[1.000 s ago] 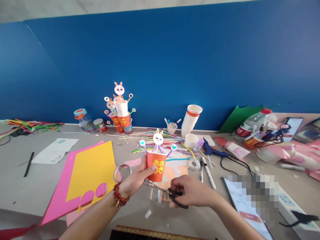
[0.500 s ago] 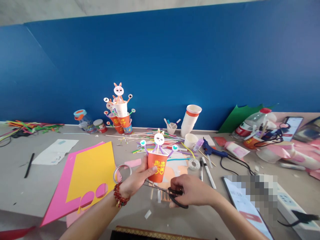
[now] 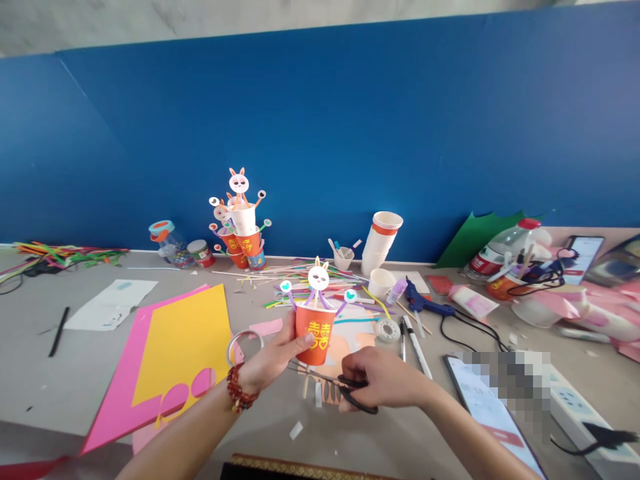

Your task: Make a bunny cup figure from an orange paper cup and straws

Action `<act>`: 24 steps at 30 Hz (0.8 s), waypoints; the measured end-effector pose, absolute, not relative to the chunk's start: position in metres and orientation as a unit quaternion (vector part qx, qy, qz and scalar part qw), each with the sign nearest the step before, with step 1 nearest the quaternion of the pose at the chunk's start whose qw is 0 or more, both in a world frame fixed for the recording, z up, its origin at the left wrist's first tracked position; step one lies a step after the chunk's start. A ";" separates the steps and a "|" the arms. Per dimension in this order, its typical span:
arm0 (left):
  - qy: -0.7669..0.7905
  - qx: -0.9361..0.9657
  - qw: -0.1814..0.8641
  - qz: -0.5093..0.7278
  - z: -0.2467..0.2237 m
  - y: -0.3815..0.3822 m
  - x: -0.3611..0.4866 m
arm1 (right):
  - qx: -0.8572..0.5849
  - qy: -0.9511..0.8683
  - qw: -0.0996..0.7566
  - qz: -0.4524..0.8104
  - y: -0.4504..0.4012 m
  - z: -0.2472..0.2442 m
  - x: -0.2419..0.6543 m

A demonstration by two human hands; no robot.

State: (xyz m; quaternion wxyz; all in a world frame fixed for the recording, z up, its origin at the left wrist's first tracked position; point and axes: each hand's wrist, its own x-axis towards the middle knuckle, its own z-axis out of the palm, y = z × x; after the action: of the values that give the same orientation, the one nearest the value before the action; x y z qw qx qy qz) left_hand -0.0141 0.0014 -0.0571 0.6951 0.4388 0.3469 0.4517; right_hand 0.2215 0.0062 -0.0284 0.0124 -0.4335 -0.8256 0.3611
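My left hand [image 3: 275, 357] is closed around a red paper cup [image 3: 316, 343] with yellow characters, held upright above the table. Out of its top rises a white rabbit face [image 3: 319, 279], with a purple arm and a round white disc on either side. A thin wooden stick [image 3: 306, 387] pokes out under the cup. In my right hand [image 3: 385, 379] are black-handled scissors [image 3: 364, 405], their blades pointing left at the stick just below the cup's base. Whether the blades touch the stick I cannot tell.
Similar rabbit cups [image 3: 247, 241] stand stacked by the blue wall. Pink and yellow sheets [image 3: 185, 340] and a roll of tape [image 3: 231, 350] lie left. On the right are a blue glue gun [image 3: 430, 305], markers [image 3: 419, 350], a phone [image 3: 480, 400] and a power strip [image 3: 570, 400].
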 end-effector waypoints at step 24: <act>0.322 0.476 0.701 0.422 -0.058 0.009 -0.021 | -0.423 -0.825 -0.013 0.376 0.015 -0.032 0.217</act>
State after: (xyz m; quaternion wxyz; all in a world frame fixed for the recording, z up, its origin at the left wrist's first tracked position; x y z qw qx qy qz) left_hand -0.0208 0.0087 -0.0580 0.7007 0.4763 0.3223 0.4222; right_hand 0.2168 0.0150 -0.0315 -0.0131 -0.4227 -0.8245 0.3759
